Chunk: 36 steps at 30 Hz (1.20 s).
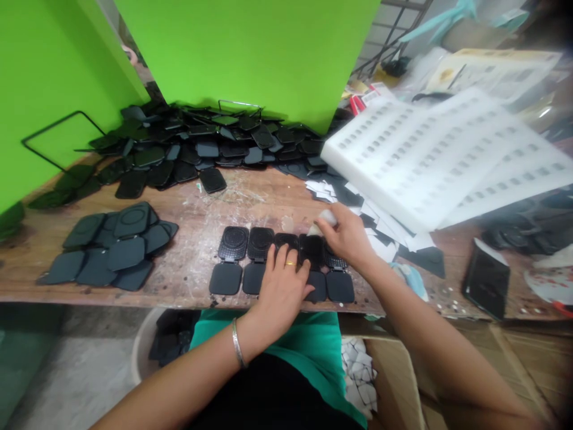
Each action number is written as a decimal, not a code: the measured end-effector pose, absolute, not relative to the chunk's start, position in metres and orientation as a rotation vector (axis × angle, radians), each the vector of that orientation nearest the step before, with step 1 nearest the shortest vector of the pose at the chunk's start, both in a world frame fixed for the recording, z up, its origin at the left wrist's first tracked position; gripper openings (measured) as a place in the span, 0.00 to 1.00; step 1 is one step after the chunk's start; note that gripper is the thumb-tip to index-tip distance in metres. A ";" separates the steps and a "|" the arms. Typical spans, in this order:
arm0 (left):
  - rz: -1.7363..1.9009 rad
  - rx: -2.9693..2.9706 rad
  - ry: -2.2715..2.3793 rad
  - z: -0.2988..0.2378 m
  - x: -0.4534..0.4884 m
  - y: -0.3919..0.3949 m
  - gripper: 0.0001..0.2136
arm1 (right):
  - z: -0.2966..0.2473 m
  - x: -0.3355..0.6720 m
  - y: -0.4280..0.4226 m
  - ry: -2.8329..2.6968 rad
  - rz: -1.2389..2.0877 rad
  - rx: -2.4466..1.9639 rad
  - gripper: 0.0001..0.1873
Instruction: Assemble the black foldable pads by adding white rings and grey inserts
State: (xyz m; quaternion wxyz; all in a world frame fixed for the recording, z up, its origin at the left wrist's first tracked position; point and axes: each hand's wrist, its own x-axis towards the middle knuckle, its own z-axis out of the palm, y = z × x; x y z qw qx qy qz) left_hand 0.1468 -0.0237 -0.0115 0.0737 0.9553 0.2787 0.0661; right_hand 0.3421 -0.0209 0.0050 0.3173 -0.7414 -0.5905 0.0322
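A row of several black hinged square cases lies unfolded near the table's front edge, with ringed upper halves and smooth lower halves. My left hand rests across the middle cases with its fingers spread, covering parts of them. In my right hand is a small white squeeze bottle, its narrow tip pointing down at the upper half of a case right of the middle. Fingers wrap round the bottle and hide part of it. Whether the tip touches the case I cannot tell.
Dark square pieces are stacked at the left, and a long heap of black cases lines the green wall. At the right are a white foam tray, white paper pieces and a phone-like dark slab. Below stands a tub.
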 end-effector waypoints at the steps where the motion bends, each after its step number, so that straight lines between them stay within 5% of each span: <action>1: 0.196 2.867 0.839 -0.011 0.147 -0.024 0.23 | 0.006 0.346 -0.023 -1.550 0.077 -1.970 0.11; 10: 0.206 2.839 0.836 -0.010 0.149 -0.025 0.23 | 0.017 0.358 -0.063 -1.295 0.386 -2.126 0.13; 17: 0.380 2.797 0.880 -0.007 0.127 -0.023 0.24 | 0.014 0.346 -0.048 -0.920 0.657 -1.848 0.16; 36: 0.260 2.780 1.030 -0.013 0.102 -0.016 0.21 | 0.007 0.313 -0.008 -1.461 0.161 -2.009 0.15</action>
